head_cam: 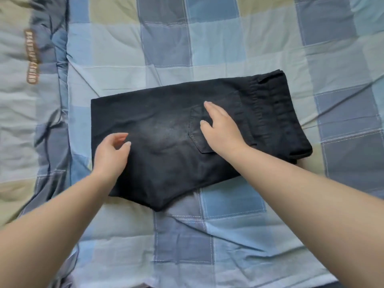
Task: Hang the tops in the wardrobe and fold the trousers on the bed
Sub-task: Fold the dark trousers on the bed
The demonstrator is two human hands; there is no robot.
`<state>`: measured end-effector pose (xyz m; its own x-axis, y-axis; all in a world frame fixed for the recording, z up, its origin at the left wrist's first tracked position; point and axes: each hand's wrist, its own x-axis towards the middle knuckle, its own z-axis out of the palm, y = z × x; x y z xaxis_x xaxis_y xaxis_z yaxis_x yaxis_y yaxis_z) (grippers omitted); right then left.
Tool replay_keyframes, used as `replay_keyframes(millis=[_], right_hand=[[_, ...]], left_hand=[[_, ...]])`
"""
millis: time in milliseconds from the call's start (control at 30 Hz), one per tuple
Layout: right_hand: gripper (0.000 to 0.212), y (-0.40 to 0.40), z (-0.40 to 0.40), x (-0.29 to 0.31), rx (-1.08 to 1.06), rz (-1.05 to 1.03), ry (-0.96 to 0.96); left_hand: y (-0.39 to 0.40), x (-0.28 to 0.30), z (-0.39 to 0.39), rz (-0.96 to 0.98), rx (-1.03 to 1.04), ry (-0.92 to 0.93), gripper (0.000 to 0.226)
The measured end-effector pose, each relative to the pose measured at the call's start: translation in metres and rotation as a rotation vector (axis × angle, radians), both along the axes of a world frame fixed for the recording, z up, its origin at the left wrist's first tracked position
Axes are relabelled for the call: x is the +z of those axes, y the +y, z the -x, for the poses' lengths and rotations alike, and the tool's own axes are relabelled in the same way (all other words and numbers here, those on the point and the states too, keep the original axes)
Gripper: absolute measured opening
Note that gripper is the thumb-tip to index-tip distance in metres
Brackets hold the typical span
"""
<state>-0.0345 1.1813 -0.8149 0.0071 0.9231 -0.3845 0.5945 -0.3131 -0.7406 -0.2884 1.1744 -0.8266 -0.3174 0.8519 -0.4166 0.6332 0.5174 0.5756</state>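
Resting open on folded trousers (166,129), 2 hands (220,129)

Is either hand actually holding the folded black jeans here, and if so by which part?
Neither has a grip. The right hand lies flat on the back pocket of the folded black denim trousers; the left hand is open, fingers curled, over their left side.

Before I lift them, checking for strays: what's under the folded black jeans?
Only the checked bedspread shows around the black jeans. Whatever lies directly beneath is covered.
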Motion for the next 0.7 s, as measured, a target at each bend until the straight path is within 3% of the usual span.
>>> replay_keyframes(millis=[233, 300, 433, 567, 700], right_hand=[[0.057, 0.028, 0.069, -0.03, -0.189, 0.096, 0.22], [0.057, 0.024, 0.076, -0.042, -0.256, 0.102, 0.236], [0.057, 0.007, 0.082, -0.053, -0.356, 0.09, 0.277], [0.055, -0.013, 0.089, -0.051, -0.473, 0.109, 0.351], [0.053, -0.049, 0.088, -0.045, -0.582, 0.172, 0.434]], left_hand=[[0.009, -0.034, 0.091, 0.118, 0.184, 0.055, 0.062], [0.006, -0.039, 0.102, 0.168, 0.227, -0.06, 0.059], [0.003, -0.024, 0.108, 0.364, 0.217, -0.513, 0.032], [0.006, 0.01, 0.104, 0.306, 0.163, -0.682, 0.03], [0.011, 0.061, 0.078, 0.217, 0.086, -0.81, 0.042]])
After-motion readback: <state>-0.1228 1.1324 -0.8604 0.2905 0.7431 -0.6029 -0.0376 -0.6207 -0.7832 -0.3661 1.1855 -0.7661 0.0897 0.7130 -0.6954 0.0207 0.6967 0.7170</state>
